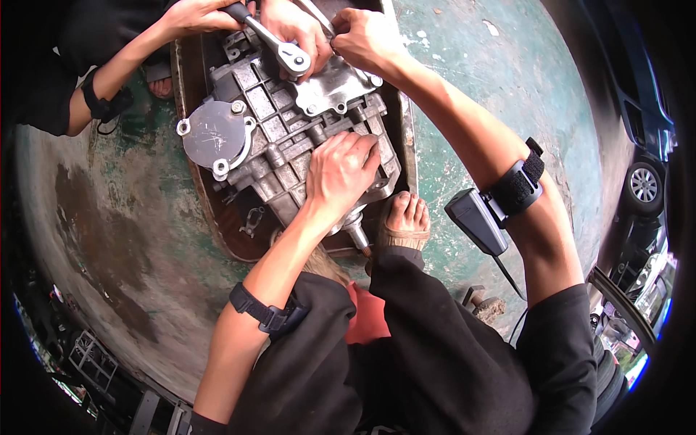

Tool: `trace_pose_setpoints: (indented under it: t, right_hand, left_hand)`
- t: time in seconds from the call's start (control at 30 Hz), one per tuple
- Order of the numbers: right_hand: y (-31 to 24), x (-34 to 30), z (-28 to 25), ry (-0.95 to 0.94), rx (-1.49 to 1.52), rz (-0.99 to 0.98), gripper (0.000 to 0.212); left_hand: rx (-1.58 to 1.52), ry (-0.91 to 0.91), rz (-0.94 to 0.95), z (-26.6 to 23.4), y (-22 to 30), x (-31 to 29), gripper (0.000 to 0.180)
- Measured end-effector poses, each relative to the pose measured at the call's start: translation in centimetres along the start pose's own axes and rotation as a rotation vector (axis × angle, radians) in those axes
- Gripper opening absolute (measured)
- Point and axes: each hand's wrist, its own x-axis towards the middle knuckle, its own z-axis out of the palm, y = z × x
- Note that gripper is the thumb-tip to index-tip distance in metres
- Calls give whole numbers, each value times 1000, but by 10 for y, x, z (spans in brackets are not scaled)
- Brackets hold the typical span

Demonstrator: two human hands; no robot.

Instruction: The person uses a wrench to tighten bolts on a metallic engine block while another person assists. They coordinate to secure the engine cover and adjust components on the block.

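Observation:
A ribbed aluminium gearbox casing [272, 156] lies in a shallow tray in front of me. My left hand [341, 172] rests on its near part, fingers curled down over the metal. At the far right of the casing, my right hand [368, 40] is closed on a slim silver metal bar [317, 16]; the fingertips are partly hidden. Under it sits a shiny cover plate [330, 88]. Another person's hand [199, 16] grips the dark handle of a ratchet wrench [290, 56], whose head is over the casing. That person's other hand [296, 30] is beside the ratchet head.
A round metal cover [216, 136] with bolt lugs is on the casing's left. The tray's rim [206, 210] surrounds the casing. My foot [407, 221] is by its near right corner. A rusty metal piece [487, 304] lies on the green floor. A car wheel [644, 183] shows far right.

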Motion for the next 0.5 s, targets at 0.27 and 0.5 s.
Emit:
trace_pose_setpoints:
  t: [0.27,0.5]
  right_hand:
    - [6,7,0,14,117,-80,34]
    - [4,-13,-4,131,150,-148,33]
  left_hand:
    - [8,1,7,0,0,0,14]
    - [10,-9,4,0,-1,0,14]
